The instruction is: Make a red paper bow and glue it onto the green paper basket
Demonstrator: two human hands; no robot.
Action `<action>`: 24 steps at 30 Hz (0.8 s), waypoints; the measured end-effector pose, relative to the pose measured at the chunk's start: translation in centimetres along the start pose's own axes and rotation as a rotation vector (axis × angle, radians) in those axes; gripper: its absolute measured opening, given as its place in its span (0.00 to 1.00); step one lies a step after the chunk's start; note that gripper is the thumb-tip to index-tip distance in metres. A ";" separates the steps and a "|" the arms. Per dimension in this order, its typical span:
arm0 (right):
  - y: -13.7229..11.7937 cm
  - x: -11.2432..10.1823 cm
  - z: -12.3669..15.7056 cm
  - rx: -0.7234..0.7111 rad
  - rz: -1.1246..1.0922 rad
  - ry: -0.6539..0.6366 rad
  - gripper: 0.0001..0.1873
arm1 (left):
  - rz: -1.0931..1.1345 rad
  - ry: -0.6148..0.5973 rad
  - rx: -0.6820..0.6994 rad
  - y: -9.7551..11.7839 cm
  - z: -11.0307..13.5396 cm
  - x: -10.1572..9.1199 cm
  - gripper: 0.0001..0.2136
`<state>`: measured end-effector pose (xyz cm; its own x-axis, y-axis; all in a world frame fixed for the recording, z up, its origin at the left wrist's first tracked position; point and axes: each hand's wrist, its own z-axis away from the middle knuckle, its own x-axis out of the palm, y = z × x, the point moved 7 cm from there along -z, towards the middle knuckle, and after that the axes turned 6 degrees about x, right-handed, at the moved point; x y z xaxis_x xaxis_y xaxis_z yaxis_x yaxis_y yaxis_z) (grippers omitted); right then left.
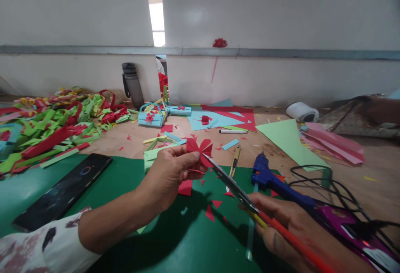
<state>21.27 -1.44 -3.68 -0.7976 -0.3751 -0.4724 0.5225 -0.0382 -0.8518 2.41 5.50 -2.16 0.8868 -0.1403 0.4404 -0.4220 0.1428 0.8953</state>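
Note:
Between thumb and fingers, my left hand point(170, 173) pinches a red paper flower point(195, 146) with cut petals. My right hand point(278, 219) grips scissors point(229, 183) with red and yellow handles. Their blade tips meet the flower near its middle. Beneath my hands lie red paper scraps point(210, 213) on a green cutting mat point(175, 231). Behind my left hand is a light green folded paper piece point(149, 160). A yellow box cutter point(235, 160) lies just beyond the scissors.
A blue glue gun point(265, 173) with a tangled black cable point(331, 185) lies at right. A phone point(65, 192) rests at left, near a heap of paper strips point(59, 123). Small blue paper bags point(150, 118), a bottle point(133, 83) and green paper point(286, 140) stand or lie farther back.

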 end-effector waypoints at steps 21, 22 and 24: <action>0.8 0.7 -0.3 0.089 -0.119 0.014 0.16 | -0.036 0.025 0.019 0.3 -0.1 -0.2 0.08; 1.1 0.6 -0.3 0.087 -0.114 0.026 0.15 | -0.047 0.026 0.027 0.5 -0.1 -0.2 0.08; 2.0 0.6 -0.4 0.069 -0.093 0.048 0.14 | -0.071 0.031 0.044 1.0 -0.1 -0.2 0.08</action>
<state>21.71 -1.40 -5.72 -0.8562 -0.3221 -0.4038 0.4637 -0.1349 -0.8756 1.78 5.75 -1.32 0.9198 -0.1181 0.3741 -0.3652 0.0904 0.9265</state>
